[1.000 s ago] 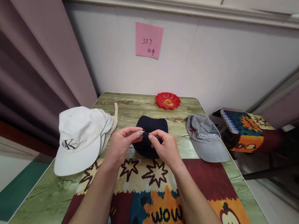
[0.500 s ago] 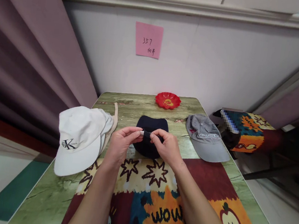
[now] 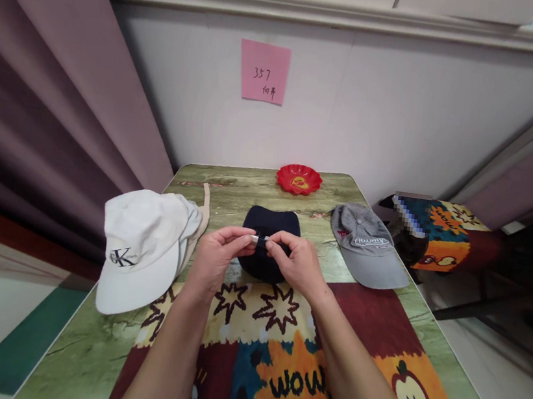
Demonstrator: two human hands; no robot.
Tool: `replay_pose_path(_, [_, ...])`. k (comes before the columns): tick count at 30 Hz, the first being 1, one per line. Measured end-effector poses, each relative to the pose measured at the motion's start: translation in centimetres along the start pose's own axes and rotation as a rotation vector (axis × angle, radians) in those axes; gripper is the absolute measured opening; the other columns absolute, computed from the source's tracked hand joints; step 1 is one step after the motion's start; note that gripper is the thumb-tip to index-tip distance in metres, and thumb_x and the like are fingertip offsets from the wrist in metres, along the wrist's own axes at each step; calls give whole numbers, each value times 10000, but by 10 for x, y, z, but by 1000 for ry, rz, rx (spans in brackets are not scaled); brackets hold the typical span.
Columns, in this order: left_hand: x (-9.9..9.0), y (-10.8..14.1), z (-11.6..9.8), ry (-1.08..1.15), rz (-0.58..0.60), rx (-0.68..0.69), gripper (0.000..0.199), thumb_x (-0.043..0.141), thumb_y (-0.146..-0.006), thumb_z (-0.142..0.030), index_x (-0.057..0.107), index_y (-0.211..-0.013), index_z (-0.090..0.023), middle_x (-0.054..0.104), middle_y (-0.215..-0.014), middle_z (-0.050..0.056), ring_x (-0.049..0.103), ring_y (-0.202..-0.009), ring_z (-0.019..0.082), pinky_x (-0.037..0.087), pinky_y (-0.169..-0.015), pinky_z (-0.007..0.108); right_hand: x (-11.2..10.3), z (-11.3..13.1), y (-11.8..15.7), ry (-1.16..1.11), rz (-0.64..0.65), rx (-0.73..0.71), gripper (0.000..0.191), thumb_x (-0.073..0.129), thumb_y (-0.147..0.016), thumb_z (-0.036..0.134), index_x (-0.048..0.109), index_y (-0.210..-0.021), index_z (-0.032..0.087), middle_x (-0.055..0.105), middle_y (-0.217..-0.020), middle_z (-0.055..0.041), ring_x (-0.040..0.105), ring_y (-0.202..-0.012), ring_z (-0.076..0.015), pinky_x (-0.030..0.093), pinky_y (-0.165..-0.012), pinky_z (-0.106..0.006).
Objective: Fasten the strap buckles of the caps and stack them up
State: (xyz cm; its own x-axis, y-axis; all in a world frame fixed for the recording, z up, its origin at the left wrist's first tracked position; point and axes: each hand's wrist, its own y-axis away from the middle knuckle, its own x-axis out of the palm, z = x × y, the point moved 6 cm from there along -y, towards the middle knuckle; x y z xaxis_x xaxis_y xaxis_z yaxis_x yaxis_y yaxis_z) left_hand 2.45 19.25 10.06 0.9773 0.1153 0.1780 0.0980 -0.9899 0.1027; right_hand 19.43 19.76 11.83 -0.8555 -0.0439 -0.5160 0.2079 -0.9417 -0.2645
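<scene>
A dark navy cap [image 3: 273,220] rests in the middle of the table, brim facing the wall. At its near side, my left hand [image 3: 217,252] and my right hand [image 3: 295,259] pinch a short adjuster strap [image 3: 261,242] from opposite ends. A whitish piece and a dark band show between the fingertips; which part is the buckle is too small to tell. Left of my left hand lies a white cap [image 3: 144,236] with black letters on its front. Beyond my right hand sits a grey cap [image 3: 364,238], brim toward me.
A red scalloped dish [image 3: 299,179] stands at the table's far edge [image 3: 235,176]. Under my forearms spreads a patterned cloth [image 3: 286,346]. The wall behind carries a pink note [image 3: 262,72]. Beside the table on the right is a cloth-covered seat [image 3: 446,233].
My fingertips have shifted slightly at the strap. More of the whitish piece now shows between them, on both sides of the dark band. The caps stay where they were.
</scene>
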Motion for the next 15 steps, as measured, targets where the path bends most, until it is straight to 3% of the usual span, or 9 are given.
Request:
replay_pose_path(13, [9,8,-13,-149,-46,122,228,801,-684,-313,766,-843,-154,751,-806,52,678,-689,153,570,-722,294,3,0,1,-13,-34,7,148,576,-881,314,707,-895,247,738,-818,2,616,-674,-153,417,-661,-254])
replay_pose_path(15, [10,9,-15,-181,-63,148,229,795,-689,-319,766,-848,-157,750,-796,52,673,-691,154,559,-715,287,2,-2,1,-44,-57,21,128,581,-861,287,684,-916,235,729,-820,9,584,-621,-135,410,-636,-249])
